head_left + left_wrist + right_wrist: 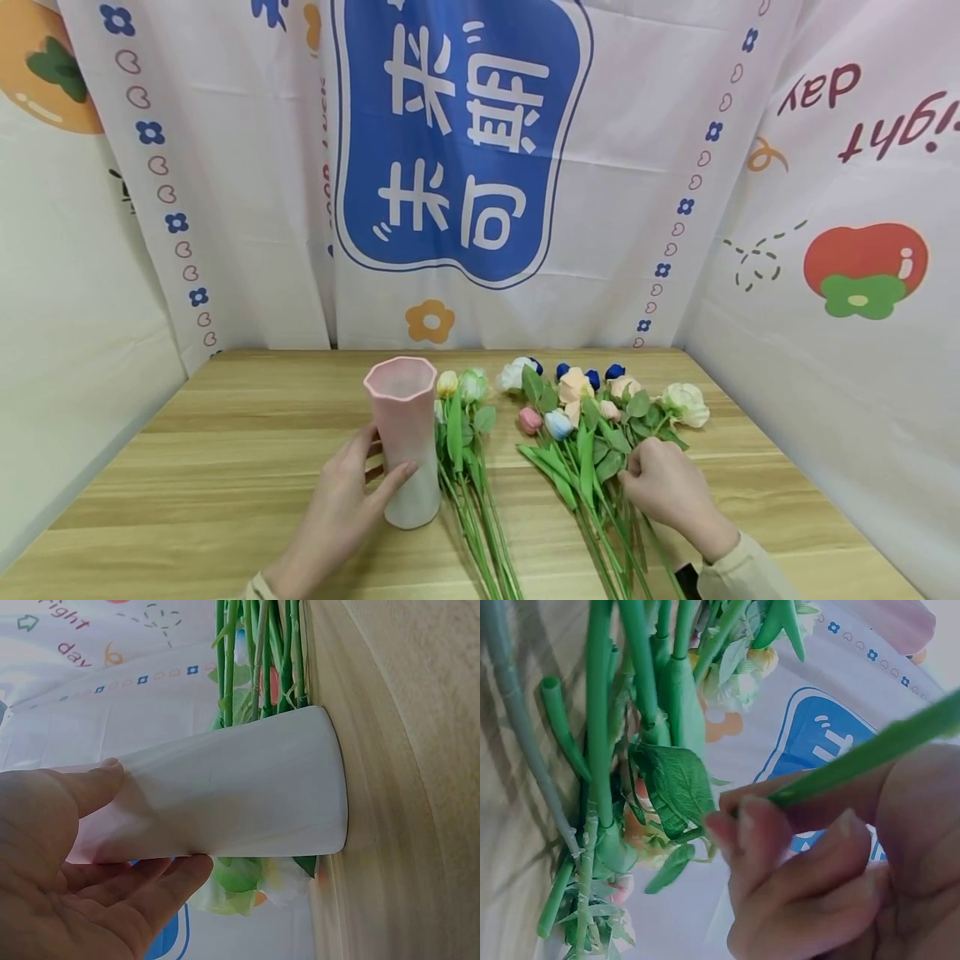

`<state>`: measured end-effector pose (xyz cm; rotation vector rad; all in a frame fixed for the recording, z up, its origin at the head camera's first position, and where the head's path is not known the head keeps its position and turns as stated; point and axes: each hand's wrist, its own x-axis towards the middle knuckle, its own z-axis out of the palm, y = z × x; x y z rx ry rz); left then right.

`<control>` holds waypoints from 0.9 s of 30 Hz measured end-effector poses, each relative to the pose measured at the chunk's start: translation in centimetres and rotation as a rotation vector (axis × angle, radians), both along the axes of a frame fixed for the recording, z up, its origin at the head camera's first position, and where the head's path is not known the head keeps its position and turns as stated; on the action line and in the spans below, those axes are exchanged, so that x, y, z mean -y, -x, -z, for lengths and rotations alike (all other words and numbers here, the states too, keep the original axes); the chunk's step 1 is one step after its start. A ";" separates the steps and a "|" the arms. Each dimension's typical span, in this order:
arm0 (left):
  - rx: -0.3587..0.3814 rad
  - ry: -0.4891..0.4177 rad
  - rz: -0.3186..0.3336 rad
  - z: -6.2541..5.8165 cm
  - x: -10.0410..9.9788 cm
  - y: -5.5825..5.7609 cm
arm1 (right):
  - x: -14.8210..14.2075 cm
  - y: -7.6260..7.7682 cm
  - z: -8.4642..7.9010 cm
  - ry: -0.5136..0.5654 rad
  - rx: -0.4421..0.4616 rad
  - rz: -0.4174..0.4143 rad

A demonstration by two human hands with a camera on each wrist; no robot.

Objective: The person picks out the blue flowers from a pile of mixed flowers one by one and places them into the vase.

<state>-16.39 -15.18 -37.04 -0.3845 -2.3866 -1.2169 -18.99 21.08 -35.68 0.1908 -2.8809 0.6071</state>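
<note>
A tall vase (pixel 408 467), pink at the rim and white toward the base, stands upright on the wooden table. My left hand (pixel 347 492) holds it from the left, thumb across the front and fingers round the far side; the left wrist view shows the vase's white lower wall (pixel 247 787). On the right, my right hand (pixel 671 492) is over a spread of artificial flowers. Its curled fingers (pixel 810 877) pinch a green stem (pixel 870 754) in the right wrist view. The stem's flower cannot be told for certain; a cream-white rose (pixel 684 404) lies just beyond the hand.
Right beside the vase lies a small bunch with green and yellow blooms (pixel 472 386). Peach roses (pixel 575 386), blue buds (pixel 615 372), a pink tulip (pixel 529 421) and a white flower (pixel 516 374) lie farther right. Printed cloth (pixel 615 208) hangs behind the table (pixel 225 467).
</note>
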 end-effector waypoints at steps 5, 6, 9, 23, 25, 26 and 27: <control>-0.009 0.005 0.007 0.0 0.0 -0.1 | 0.1 -0.1 -0.1 0.028 -0.001 0.003; -0.010 0.005 0.009 0.0 0.0 -0.1 | 0.1 -0.1 -0.1 0.036 0.000 0.007; -0.007 0.004 0.010 0.0 0.0 -0.1 | 0.0 -0.1 -0.2 0.053 -0.004 0.019; 0.005 0.002 -0.001 -0.1 0.0 0.0 | -0.1 0.5 -1.3 0.162 -0.181 0.029; 0.006 -0.001 -0.003 -0.1 0.0 0.0 | 0.3 0.4 -1.5 0.179 -0.188 0.023; 0.009 -0.001 -0.004 -0.1 0.0 0.0 | 0.5 0.4 -1.7 0.187 -0.193 0.019; 0.009 -0.002 -0.004 0.0 0.0 0.0 | 0.8 0.3 -1.8 0.194 -0.194 0.015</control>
